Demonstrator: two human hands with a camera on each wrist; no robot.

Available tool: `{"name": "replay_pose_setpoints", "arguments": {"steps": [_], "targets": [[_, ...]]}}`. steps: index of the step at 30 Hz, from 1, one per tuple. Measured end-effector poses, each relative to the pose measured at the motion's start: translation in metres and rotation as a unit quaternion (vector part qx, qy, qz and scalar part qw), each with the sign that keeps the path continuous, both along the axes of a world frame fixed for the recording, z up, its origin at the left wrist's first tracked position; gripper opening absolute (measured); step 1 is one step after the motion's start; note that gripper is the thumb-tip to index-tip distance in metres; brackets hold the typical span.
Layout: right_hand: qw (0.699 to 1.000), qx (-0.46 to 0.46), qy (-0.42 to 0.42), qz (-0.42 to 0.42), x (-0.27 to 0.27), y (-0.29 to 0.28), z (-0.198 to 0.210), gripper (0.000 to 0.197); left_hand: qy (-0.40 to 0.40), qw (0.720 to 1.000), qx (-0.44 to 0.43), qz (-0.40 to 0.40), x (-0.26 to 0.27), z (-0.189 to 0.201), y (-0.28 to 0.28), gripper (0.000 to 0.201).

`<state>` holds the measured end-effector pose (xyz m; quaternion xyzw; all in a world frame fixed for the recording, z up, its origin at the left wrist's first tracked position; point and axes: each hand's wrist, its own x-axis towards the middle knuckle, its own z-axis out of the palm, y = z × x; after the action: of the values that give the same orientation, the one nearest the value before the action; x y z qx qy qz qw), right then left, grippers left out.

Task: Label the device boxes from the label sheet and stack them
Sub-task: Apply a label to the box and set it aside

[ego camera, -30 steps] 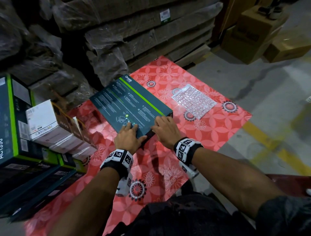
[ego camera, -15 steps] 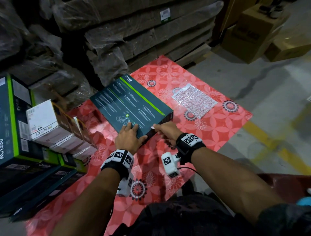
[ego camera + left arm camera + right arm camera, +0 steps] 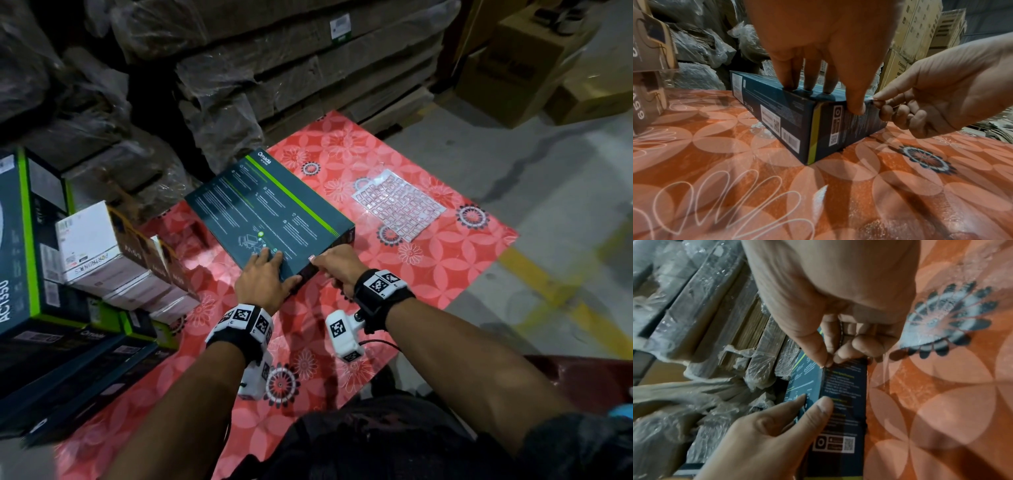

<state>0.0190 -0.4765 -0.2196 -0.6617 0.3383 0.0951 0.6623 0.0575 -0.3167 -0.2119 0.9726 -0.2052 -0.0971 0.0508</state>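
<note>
1. Far left of the head view: the stack of boxes (image 3: 51, 274) sits at the left edge, dark green-trimmed ones under white ones, all apart from both hands (this looks like where the finished box is bound).

2. Centre-left: the left hand (image 3: 265, 281) lies on the near corner of the dark device box (image 3: 270, 219), fingers straight and flat on the top face, thumb hooked down over the side. It sits just as it did a second ago, pinning the box to the red floral mat (image 3: 445, 274).

3. Centre: here is the change! A second ago the right hand (image 3: 337, 270) lay palm-down on the near edge of the box; now it has rolled over, wrist camera swung out to the side, and thumb and forefinger pinch something small and pale, a label (image 3: 311, 258) as I judge it, right at the box's upper edge. The other fingers are curled under.

4. What it means, by my reading: the label is going onto the side face and not yet pressed flat; smoothing it comes next, then stacking.

5. Right of centre: the label sheet (image 3: 399, 205) lies flat on the mat, beside the box, untouched and unmoved (plenty of labels left on it).
</note>
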Motion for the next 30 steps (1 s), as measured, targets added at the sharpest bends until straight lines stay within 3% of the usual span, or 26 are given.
{"name": "replay_pose_setpoints", "arguments": {"steps": [17,30], "targets": [[0.999,0.011,0.033,0.007,0.0038,-0.0016,0.008,0.024,-0.005,1.0,0.005,-0.004,0.0039,-0.0071,0.0013,0.066],[1.0,-0.008,0.016,0.002,0.0022,-0.0009,0.0018,0.037,-0.004,1.0,0.005,-0.004,0.0033,-0.0068,0.0015,0.067]]}}
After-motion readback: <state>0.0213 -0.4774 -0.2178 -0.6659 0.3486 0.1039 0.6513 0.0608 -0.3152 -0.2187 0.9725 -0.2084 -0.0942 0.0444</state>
